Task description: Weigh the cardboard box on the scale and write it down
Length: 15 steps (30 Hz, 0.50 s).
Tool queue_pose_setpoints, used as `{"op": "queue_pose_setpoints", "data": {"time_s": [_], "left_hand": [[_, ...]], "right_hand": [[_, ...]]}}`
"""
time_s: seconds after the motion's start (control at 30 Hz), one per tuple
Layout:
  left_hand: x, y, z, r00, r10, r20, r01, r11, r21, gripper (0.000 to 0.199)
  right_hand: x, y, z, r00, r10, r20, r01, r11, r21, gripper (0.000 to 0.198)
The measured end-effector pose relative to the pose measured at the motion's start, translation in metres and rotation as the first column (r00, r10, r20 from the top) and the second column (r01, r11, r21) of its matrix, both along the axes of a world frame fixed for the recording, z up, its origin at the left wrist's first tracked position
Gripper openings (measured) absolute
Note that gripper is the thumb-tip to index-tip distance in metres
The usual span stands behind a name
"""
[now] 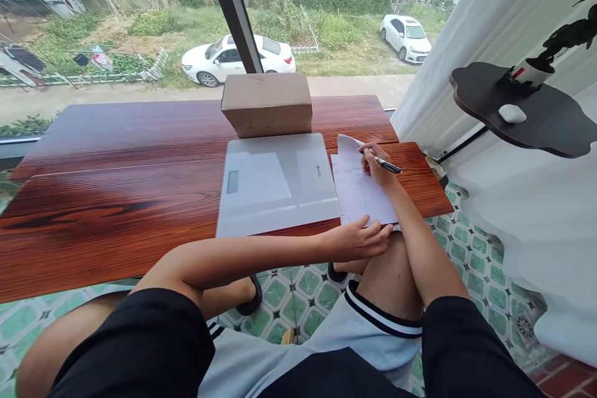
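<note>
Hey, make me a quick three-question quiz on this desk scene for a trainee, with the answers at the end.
1. True or false: the cardboard box sits on the scale.
2. Which hand holds the pen? A) left B) right C) neither
3. What does the left hand rest on?

Key:
1. False; the box is on the wooden table, behind the scale.
2. B; the right hand holds the pen over the paper.
3. The near edge of the paper, at the table's front edge.
</note>
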State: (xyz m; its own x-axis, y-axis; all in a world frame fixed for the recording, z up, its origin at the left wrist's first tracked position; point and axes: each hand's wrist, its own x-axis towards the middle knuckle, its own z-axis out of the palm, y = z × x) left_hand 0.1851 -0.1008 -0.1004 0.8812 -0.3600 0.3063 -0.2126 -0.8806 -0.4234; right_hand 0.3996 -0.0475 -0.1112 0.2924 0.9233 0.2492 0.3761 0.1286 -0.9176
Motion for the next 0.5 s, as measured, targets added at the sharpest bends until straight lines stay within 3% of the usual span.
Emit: {"op": "queue_pose_setpoints", "data": {"time_s": [0.27, 0.43, 0.5], "left_hand": [[0.0, 0.002, 0.0, 0.993, 0.007, -0.115, -0.011, 0.999, -0.032, 0.034], [-0.018, 0.019, 0.013, 1.0, -0.018, 0.026, 0.02, 0.996, -0.083, 0.033], [-0.032, 0.033, 0.022, 0.999, 0.034, 0.03, -0.03, 0.99, -0.14, 0.032]], "right_hand": [[0.001, 0.002, 0.0, 0.999, -0.025, 0.047, 0.025, 1.0, -0.005, 0.02], [0.003, 0.003, 0.0, 0.997, -0.04, 0.062, 0.04, 0.999, 0.002, 0.021], [0.002, 0.005, 0.0, 0.994, -0.06, 0.094, 0.06, 0.998, 0.008, 0.018]]}}
